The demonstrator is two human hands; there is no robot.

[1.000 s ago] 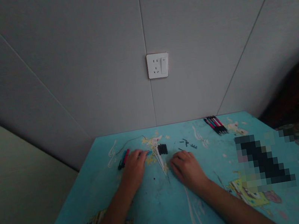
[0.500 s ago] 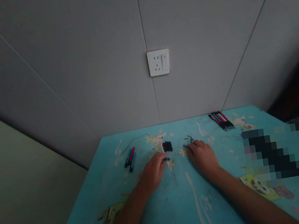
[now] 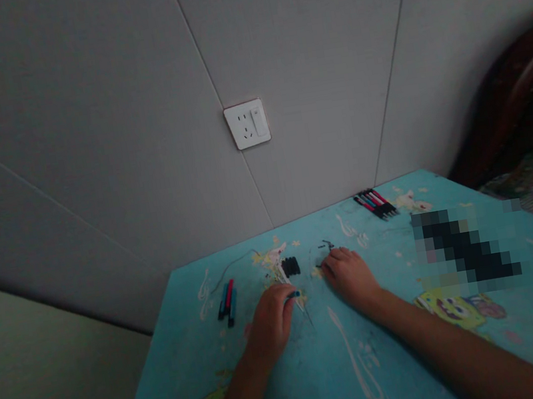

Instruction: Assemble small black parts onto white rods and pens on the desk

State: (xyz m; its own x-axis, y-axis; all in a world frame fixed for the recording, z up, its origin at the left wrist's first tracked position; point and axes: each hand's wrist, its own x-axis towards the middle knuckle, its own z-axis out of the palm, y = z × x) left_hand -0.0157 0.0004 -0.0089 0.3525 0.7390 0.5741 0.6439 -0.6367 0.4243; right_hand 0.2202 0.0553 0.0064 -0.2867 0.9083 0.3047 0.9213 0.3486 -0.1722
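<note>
My left hand (image 3: 269, 320) is closed around a blue pen barrel (image 3: 293, 295), whose end pokes out past the thumb and forefinger. Low over the table, my right hand (image 3: 352, 277) has its fingers bent together, with a small dark piece (image 3: 319, 265) at the fingertips. Just beyond it lie several small black pieces (image 3: 327, 244). A row of short black grips (image 3: 290, 266) sits between the hands, farther back. Thin pale sticks like pen refills (image 3: 283, 273) lie beside the grips and run partly behind my left hand.
Several blue and red pen barrels (image 3: 227, 305) rest at the left. A row of black, red and blue pens (image 3: 375, 204) lies at the back right of the blue patterned table (image 3: 333, 364). A pixelated dark strip (image 3: 466, 249) is at the right. The wall carries a socket (image 3: 248, 125).
The view has tilted and turned to the right. Both hands keep nearly the same places on the table, the left one still holding the blue barrel.
</note>
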